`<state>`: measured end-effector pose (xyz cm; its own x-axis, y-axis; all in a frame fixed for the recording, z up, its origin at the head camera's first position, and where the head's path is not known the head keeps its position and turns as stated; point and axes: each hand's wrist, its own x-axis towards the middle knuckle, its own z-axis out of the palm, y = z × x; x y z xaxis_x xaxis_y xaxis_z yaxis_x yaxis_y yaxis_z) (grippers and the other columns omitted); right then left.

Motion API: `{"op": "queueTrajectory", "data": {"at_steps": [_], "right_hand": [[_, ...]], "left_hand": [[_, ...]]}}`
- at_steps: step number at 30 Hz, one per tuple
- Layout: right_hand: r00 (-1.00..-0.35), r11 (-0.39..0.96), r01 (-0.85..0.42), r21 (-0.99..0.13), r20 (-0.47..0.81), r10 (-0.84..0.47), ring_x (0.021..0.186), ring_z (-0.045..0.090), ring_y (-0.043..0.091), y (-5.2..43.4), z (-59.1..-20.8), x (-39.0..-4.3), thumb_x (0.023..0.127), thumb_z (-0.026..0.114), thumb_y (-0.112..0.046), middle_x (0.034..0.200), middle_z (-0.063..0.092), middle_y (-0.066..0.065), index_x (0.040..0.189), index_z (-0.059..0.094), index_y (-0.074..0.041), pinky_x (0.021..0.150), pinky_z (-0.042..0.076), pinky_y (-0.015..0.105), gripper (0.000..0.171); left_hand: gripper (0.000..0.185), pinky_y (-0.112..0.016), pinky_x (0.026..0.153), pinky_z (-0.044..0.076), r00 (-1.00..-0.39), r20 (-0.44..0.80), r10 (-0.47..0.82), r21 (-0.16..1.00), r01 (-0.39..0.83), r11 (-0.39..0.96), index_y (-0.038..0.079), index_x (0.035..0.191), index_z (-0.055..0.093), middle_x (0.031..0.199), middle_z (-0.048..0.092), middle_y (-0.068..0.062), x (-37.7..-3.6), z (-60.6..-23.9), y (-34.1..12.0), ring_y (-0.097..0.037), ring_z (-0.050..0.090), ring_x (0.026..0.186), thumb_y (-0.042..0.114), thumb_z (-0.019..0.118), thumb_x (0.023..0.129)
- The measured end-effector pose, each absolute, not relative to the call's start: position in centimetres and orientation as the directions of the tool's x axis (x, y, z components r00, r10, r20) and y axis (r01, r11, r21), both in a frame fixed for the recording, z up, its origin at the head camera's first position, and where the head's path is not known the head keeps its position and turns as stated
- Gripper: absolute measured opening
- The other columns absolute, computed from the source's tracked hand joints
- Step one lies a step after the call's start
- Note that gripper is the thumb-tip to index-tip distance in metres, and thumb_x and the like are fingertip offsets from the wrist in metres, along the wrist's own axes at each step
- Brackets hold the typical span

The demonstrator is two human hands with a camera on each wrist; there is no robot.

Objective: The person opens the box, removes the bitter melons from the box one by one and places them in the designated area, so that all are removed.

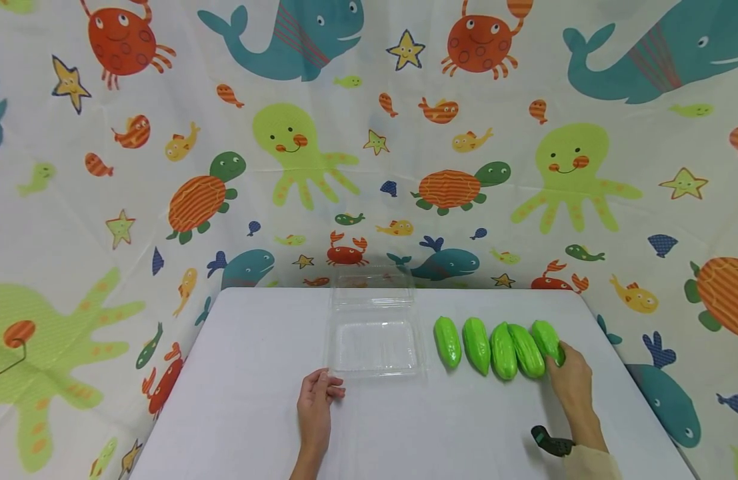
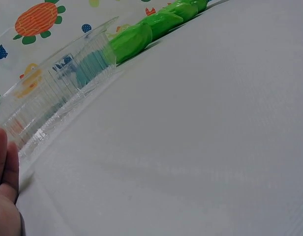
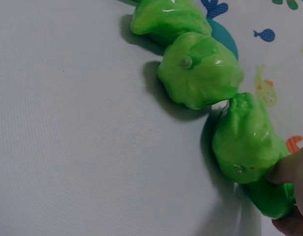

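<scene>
Head view: an open clear plastic clamshell box (image 1: pixel 375 343) sits on the white table (image 1: pixel 255 413). To the box's right lie five green chayote-like gourds in a row, well apart from the box's near left corner, where the left hand (image 1: pixel 317 400) rests with loosely curled fingertips touching the rim. The right hand (image 1: pixel 569 380) grips the rightmost gourd (image 1: pixel 547 339), farthest from the box; its fingers are partly hidden behind the gourd. A dark wrist strap (image 1: pixel 551 442) shows below.

Left wrist view: only the fingertips (image 2: pixel 4 167) appear, cut off at the frame edge, beside the box's ribbed wall (image 2: pixel 63 93); the grip is hard to make out. The nearest gourd (image 2: pixel 129 42) lies past the box.

Right wrist view: fingers (image 3: pixel 291 172) pinch the end gourd (image 3: pixel 272 199), mostly hidden by its neighbour (image 3: pixel 245 140).
</scene>
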<state>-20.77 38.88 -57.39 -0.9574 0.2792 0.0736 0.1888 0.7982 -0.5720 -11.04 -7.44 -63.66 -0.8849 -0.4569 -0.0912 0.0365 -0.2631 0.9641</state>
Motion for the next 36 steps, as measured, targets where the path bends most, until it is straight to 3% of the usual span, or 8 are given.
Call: {"op": "queueTrajectory", "data": {"at_steps": [17, 24, 31, 36], "right_hand": [[-0.96, 0.795, 0.208, -0.57, 0.037, 0.278, 0.128, 0.041, 0.058, 38.9, -57.6, -21.0, 0.099, 0.05, -0.011, 0.138, 0.042, 0.043, 0.141, 0.037, 0.02, 0.105, 0.039, 0.067, 0.054], [-0.959, 0.797, 0.184, -0.575, 0.072, 0.273, 0.121, 0.046, 0.057, 38.9, -57.5, -21.1, 0.099, 0.051, -0.01, 0.134, 0.044, 0.044, 0.138, 0.039, 0.021, 0.098, 0.043, 0.066, 0.051], [-0.953, 0.795, 0.2, -0.573, 0.075, 0.294, 0.13, 0.039, 0.058, 38.7, -57.0, -21.0, 0.098, 0.05, -0.009, 0.137, 0.042, 0.043, 0.14, 0.039, 0.019, 0.107, 0.037, 0.068, 0.052], [-0.935, 0.79, 0.174, -0.588, 0.154, 0.32, 0.13, 0.039, 0.058, 38.3, -56.1, -20.9, 0.098, 0.052, -0.008, 0.137, 0.044, 0.043, 0.138, 0.042, 0.018, 0.108, 0.034, 0.068, 0.049]], "left_hand": [[0.037, -0.025, 0.074, 0.061, -0.883, -0.096, -0.46, 0.969, 0.022, -0.245, -0.002, 0.125, 0.05, 0.095, 0.068, -0.015, -11.0, -63.7, -7.7, -0.015, 0.068, 0.074, 0.03, 0.051, 0.106], [0.036, -0.025, 0.073, 0.061, -0.878, -0.108, -0.466, 0.965, 0.02, -0.262, -0.003, 0.123, 0.051, 0.093, 0.068, -0.013, -11.3, -63.6, -7.7, -0.015, 0.068, 0.073, 0.03, 0.051, 0.106], [0.039, -0.026, 0.073, 0.061, -0.864, -0.174, -0.473, 0.956, -0.033, -0.292, -0.001, 0.124, 0.051, 0.091, 0.069, -0.009, -11.3, -63.4, -8.0, -0.015, 0.068, 0.072, 0.033, 0.053, 0.105], [0.038, -0.027, 0.074, 0.062, -0.848, -0.192, -0.494, 0.957, -0.049, -0.287, -0.003, 0.123, 0.052, 0.089, 0.069, -0.008, -10.9, -63.0, -8.3, -0.014, 0.068, 0.07, 0.03, 0.054, 0.105]]}}
